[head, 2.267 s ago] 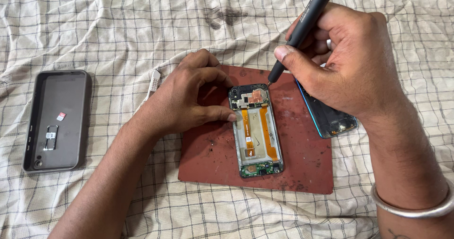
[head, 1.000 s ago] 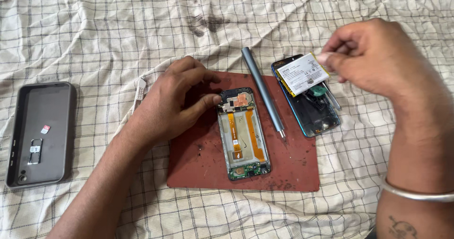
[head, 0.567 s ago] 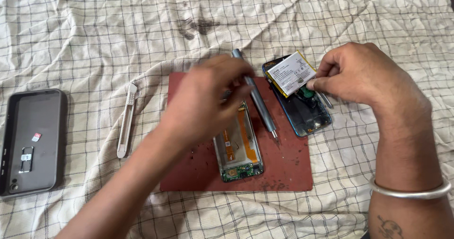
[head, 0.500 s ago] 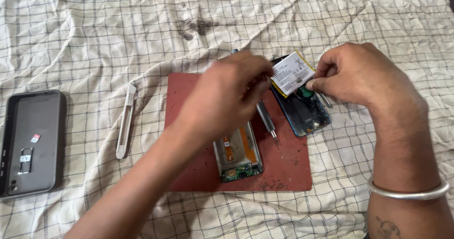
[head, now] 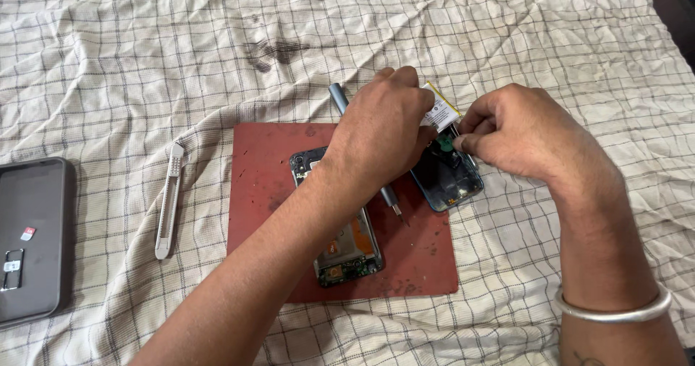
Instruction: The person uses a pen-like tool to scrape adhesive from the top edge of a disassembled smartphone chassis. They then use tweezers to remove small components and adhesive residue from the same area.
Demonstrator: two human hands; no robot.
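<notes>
Already the phone is in pieces. An open frame (head: pixel 340 246) with its orange flex cables bared lies on the red mat (head: pixel 268 192), partly under the left forearm. The back shell (head: pixel 449 181) sits at the mat's right edge on the checked cloth (head: pixel 145 69), and a pale battery (head: pixel 440 109) lies tilted at its top end. The left hand (head: pixel 380 127) reaches across to the battery, fingers curled down on its near edge, though the grip itself is hidden. The right hand (head: pixel 517 131) pinches at the battery's right edge. A grey screwdriver (head: pixel 338 97) lies on the mat under the left hand. So the opening-up looks done; the battery seems not yet free. A cutter (head: pixel 169 199) and case (head: pixel 32 239) lie left.
</notes>
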